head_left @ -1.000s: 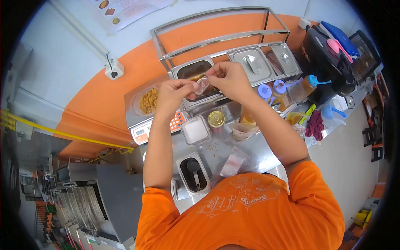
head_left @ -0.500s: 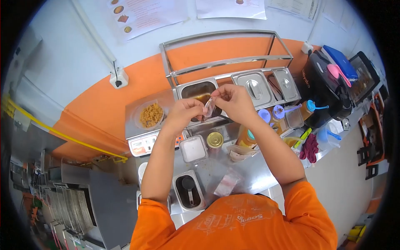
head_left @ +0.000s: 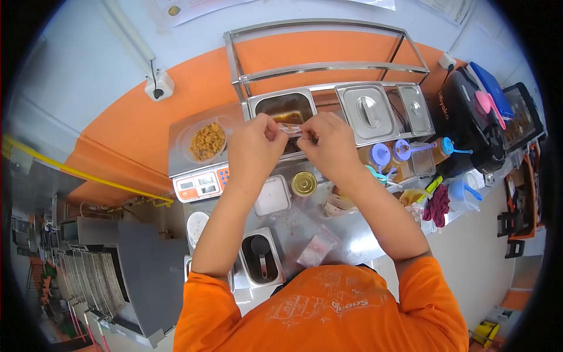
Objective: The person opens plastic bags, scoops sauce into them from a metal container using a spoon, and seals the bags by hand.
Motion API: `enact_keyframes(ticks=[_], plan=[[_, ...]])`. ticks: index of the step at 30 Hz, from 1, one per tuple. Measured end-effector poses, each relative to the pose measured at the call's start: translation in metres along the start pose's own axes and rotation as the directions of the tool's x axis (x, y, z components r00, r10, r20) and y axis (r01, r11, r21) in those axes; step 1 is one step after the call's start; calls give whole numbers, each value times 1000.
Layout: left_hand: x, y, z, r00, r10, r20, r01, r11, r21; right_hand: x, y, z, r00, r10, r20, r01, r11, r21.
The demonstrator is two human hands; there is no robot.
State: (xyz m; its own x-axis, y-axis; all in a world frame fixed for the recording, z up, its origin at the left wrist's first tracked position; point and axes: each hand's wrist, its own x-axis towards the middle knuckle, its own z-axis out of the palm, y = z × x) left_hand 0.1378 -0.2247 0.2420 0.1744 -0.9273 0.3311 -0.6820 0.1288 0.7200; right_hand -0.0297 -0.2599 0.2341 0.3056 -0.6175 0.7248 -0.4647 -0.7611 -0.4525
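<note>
A small clear plastic bag (head_left: 289, 128) is stretched between my two hands, just in front of an open steel food pan (head_left: 287, 104) with brown liquid at its bottom. My left hand (head_left: 257, 139) pinches the bag's left end between thumb and fingers. At its right end my right hand (head_left: 328, 141) pinches it in the same way. Whatever the bag contains is too small to make out. Below the hands, a jar with a gold lid (head_left: 304, 183) and a white square tub (head_left: 272, 196) stand on the steel counter.
Left of the pan are a bowl of brown crumbly food (head_left: 207, 142) and a digital scale (head_left: 202, 185). Lidded pans (head_left: 366, 113) and pump bottles (head_left: 380, 155) stand at right. Nearer me are a pan with a black scoop (head_left: 262, 257) and clear plastic bags (head_left: 316, 249).
My hands have turned the bag from upright to nearly level and moved slightly apart. The view has tilted downward a little.
</note>
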Motion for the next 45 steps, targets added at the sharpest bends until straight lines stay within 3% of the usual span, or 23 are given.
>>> enact_keyframes(ticks=[3,4,7,9,11,12,14,20,23,25,27,29,30,33,37,39,41,43,45], plan=[[-8,2,-3,995,39,-88,-23,985,170,0,-7,2,1000,3,-22,-5,999,-50],[-11,0,-2,996,-9,-87,13,999,39,0,-10,3,1000,-13,-17,12,1000,-27],[-23,-2,-14,983,-183,-5,176,949,-261,1,-21,5,979,201,43,-205,967,149],[-37,0,-24,985,-171,-9,157,924,-348,-3,-26,0,960,249,126,-272,935,229],[-53,-1,-30,966,-255,42,246,859,-449,-8,-30,-3,936,273,221,-329,903,278],[-60,-1,-33,960,-281,-6,250,862,-441,-11,-32,-5,913,300,277,-380,874,304],[-81,0,-39,972,-232,26,212,831,-514,-19,-38,-10,880,272,390,-427,813,396],[-144,8,-57,966,-241,-89,193,911,-365,-54,-57,-15,836,69,545,-387,777,495],[-174,13,-62,949,-288,-131,204,874,-441,-67,-72,-20,785,46,618,-451,727,519],[-193,15,-62,920,-308,-242,189,890,-415,-74,-95,-26,718,206,665,-570,723,391],[-216,17,-65,924,-296,-240,213,924,-318,-92,-84,-17,730,42,682,-467,758,454],[-236,23,-66,893,-343,-293,244,913,-326,-107,-88,-12,741,48,669,-564,585,583],[-246,25,-63,882,-362,-302,261,908,-327,-114,-86,-11,739,34,672,-537,631,559],[-268,32,-55,852,-383,-357,268,905,-330,-134,-79,-6,729,2,684,-551,594,586],[-289,53,-42,807,-444,-390,413,896,-165,-149,-90,-18,721,-32,692,-483,693,535],[-292,61,-34,785,-481,-391,488,868,-87,-155,-102,-25,793,-263,549,9,906,422],[-294,65,-25,742,-543,-394,561,824,-80,-166,-92,-19,808,-298,508,52,895,442],[-299,71,-30,767,-484,-421,498,863,-83,-167,-86,-18,819,-332,468,92,881,464],[-303,78,-39,790,-429,-439,434,896,-94,-164,-80,-27,781,-101,616,-366,725,583]])
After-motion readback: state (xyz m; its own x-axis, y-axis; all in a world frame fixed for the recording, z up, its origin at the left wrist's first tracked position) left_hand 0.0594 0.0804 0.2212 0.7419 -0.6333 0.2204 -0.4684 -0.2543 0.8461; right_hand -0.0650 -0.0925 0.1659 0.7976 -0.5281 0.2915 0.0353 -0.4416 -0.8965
